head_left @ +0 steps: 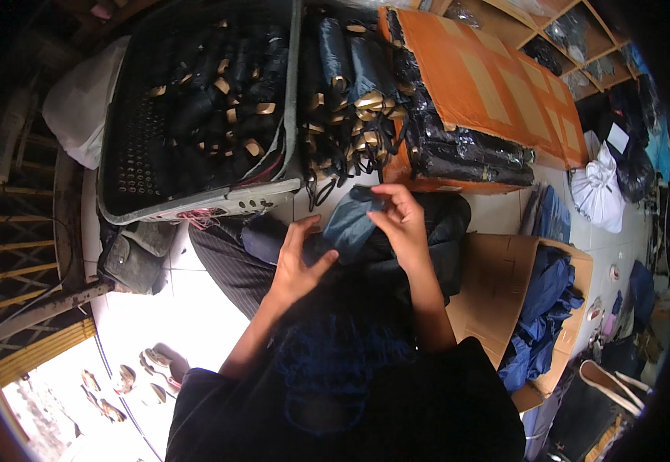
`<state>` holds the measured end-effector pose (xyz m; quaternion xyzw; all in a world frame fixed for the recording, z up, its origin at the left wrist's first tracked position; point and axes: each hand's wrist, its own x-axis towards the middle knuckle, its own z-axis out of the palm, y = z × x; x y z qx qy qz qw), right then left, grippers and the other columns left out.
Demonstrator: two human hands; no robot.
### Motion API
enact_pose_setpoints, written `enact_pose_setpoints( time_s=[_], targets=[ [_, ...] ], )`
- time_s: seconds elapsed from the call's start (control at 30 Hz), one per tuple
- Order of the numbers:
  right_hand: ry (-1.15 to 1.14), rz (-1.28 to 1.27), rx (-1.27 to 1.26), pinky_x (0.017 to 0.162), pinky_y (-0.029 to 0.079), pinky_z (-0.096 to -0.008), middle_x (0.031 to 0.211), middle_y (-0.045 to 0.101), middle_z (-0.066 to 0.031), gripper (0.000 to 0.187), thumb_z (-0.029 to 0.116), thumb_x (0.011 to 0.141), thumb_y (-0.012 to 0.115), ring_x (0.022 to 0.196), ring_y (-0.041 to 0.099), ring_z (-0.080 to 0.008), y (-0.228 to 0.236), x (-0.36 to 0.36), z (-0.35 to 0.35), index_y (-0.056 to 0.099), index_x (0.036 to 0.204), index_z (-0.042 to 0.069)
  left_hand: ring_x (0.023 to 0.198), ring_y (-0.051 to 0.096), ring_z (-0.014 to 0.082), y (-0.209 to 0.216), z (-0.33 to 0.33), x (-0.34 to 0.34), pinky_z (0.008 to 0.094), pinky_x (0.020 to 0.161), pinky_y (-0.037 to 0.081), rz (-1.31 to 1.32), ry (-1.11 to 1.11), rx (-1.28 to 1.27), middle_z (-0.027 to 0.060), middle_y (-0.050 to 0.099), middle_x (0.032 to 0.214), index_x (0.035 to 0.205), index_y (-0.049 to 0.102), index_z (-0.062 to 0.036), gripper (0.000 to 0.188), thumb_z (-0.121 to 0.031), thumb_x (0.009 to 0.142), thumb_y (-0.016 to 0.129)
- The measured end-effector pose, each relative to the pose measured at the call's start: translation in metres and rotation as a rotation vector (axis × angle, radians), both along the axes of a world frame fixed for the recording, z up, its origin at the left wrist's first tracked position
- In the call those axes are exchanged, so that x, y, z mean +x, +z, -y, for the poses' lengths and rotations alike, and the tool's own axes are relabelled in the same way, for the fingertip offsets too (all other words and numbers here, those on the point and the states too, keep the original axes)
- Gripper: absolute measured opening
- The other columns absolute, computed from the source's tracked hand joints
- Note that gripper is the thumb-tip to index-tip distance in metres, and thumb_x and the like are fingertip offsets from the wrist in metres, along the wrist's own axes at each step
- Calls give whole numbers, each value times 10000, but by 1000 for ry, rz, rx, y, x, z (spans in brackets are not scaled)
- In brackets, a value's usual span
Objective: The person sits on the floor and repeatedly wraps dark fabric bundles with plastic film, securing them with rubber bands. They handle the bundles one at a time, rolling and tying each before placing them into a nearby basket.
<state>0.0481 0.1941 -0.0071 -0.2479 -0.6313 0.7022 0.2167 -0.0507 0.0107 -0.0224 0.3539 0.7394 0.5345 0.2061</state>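
Both hands grip a dark blue folded umbrella (353, 223) at frame centre, its long axis running from seven to one o'clock: the left hand (298, 266) cups its lower end, the right hand (400, 223) pinches its upper end.

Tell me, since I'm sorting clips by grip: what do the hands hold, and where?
Both hands hold a dark blue fabric sleeve: the right hand pinches its upper end, the left hand its lower edge.

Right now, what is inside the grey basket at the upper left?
The grey basket holds many folded black umbrellas with tan handle tips, piled toward its right side. What lies under the pile is covered and cannot be seen.
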Motion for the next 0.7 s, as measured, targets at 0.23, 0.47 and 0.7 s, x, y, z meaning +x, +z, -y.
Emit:
enact_pose_setpoints(
  time_s=[0.23, 0.47, 0.7],
  targets=[
    [257, -53, -48, 843, 450, -237, 1081, 587, -33, 430, -25, 823, 658, 956, 549, -85, 31, -12, 43, 537, 1235, -8, 751, 578, 267, 39, -6, 3, 346, 712, 473, -167, 213, 196, 125, 611, 842, 868, 615, 13, 171, -21, 746, 730],
    [204, 2, -281, 791, 438, -210, 993, 586, -25, 206, 1, 866, 633, 923, 529, -64, 33, -13, 53, 586, 1065, -17, 811, 593, 205, 37, -5, -4, 286, 738, 467, 61, 199, 282, 130, 600, 891, 865, 570, 34, 123, -25, 825, 670],
    [163, -181, -194, 772, 437, -188, 994, 550, -33, 174, -19, 885, 610, 881, 522, -61, 21, -17, 53, 531, 1033, 25, 835, 562, 193, 24, 5, 3, 243, 782, 418, 430, 204, 347, 107, 594, 937, 917, 499, -5, 30, -31, 932, 494]
  ],
)
